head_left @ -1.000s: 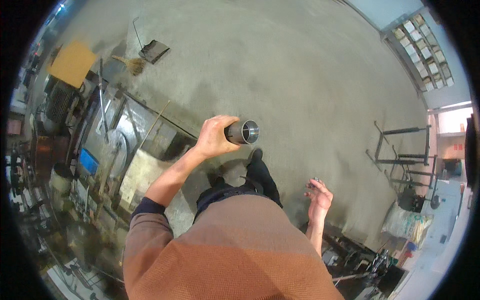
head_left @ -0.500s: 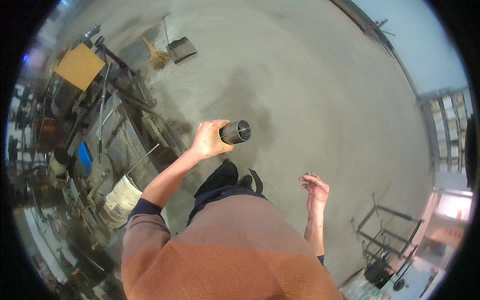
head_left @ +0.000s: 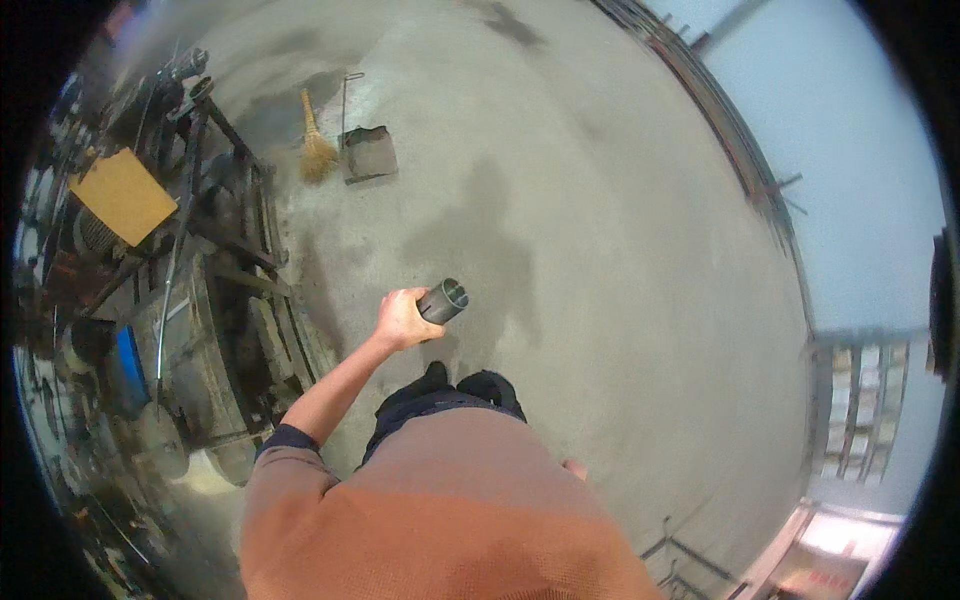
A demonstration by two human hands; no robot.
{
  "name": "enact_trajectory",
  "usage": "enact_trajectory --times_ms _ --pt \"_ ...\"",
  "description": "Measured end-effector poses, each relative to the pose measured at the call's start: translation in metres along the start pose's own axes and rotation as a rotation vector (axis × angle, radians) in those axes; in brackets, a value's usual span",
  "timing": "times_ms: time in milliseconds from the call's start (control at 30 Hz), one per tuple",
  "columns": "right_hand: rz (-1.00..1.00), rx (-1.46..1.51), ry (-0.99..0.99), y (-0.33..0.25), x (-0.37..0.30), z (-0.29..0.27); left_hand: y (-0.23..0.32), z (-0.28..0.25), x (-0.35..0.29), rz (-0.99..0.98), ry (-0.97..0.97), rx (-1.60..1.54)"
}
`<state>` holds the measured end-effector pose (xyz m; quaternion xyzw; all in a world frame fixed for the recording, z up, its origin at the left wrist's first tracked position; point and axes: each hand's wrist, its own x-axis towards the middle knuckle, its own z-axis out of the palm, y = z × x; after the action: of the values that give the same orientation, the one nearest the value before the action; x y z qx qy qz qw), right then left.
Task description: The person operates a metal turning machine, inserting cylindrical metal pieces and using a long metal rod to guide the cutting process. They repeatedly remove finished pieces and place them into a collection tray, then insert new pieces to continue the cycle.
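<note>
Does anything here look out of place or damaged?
Mildly: the yellow rectangular board sits askew among dark machinery at left, and the straw-coloured broom and dark dustpan are out on the grey floor. The round grey metal tube in the left hand shows no obvious damage.

Left grip (head_left: 404,321) curled ahead; right grip (head_left: 575,468) apparently mostly hidden

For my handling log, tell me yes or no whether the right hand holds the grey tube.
No: the left hand's grip is around the grey tube, and the right hand is well apart.
</note>
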<state>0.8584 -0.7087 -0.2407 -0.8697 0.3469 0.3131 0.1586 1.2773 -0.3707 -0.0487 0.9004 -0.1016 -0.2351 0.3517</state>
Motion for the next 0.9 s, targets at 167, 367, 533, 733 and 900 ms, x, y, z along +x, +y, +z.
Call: enact_trajectory --times_ms 167,367,533,733,900 --pt "0.067 0.173 -0.222 -0.016 0.085 -0.041 -0.017 -0.025 0.099 -0.236 0.089 -0.167" --pt "-0.126 0.101 -0.273 -0.098 0.32 -0.178 -0.042 -0.037 0.229 -0.546 0.246 -0.466" --pt "-0.08 0.663 -0.162 -0.277 0.553 -0.374 0.007 -0.091 0.297 -0.657 0.367 -0.748" --pt "-0.671 0.71 -0.073 -0.604 0.654 -0.623 -0.004 -0.138 0.418 -0.674 0.45 -0.757" --pt "-0.688 0.646 -0.305 -0.748 0.697 -0.648 -0.039 -0.191 0.529 -0.684 0.492 -0.749"
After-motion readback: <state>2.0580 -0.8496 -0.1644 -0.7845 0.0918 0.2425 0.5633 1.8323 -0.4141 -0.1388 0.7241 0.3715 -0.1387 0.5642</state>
